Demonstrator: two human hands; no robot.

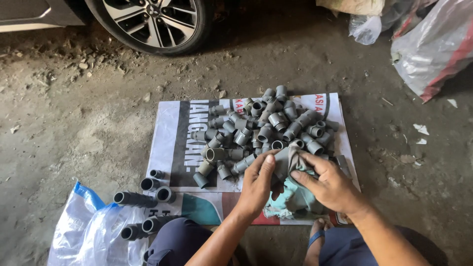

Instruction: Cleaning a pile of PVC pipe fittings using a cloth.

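Note:
A heap of several grey plastic pipe fittings (266,128) lies on a printed banner sheet (167,128) spread on the dirt ground. My left hand (256,184) and my right hand (327,184) meet at the heap's near edge. Both grip a grey fitting (283,160) wrapped in a pale green and grey rag (295,199). The rag hangs down between my hands onto the sheet. Much of the held fitting is hidden by the cloth.
Several longer dark fittings (143,197) lie at the sheet's near left corner beside a clear blue-edged plastic bag (84,226). A car wheel (152,19) stands at the top left. Plastic sacks (433,44) sit at the top right. My knees (172,241) are at the bottom.

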